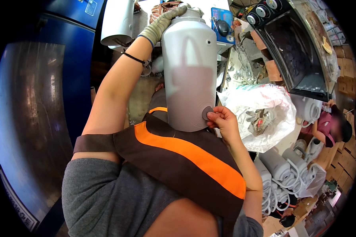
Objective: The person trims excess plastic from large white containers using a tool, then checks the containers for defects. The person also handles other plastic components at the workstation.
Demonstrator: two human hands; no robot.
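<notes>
A tall translucent white plastic canister (190,74) stands or leans between my arms, its near end against my dark apron (178,154) with an orange band. My left hand (163,23), in a knitted work glove, grips the canister at its far neck. A small dark-rimmed hole (208,42) sits on the canister's upper right side. My bare right hand (224,120) pinches a round grey disc (207,113) between thumb and fingers, at the canister's lower right edge. Whether the disc touches the wall, I cannot tell.
Another white canister (117,22) lies at the far left of the worktable. Right of me are a plastic bag (261,139) with small parts and a toaster oven (293,50). Hosed canisters (276,166) and two people (324,123) are further right. Blue machinery (77,68) stands left.
</notes>
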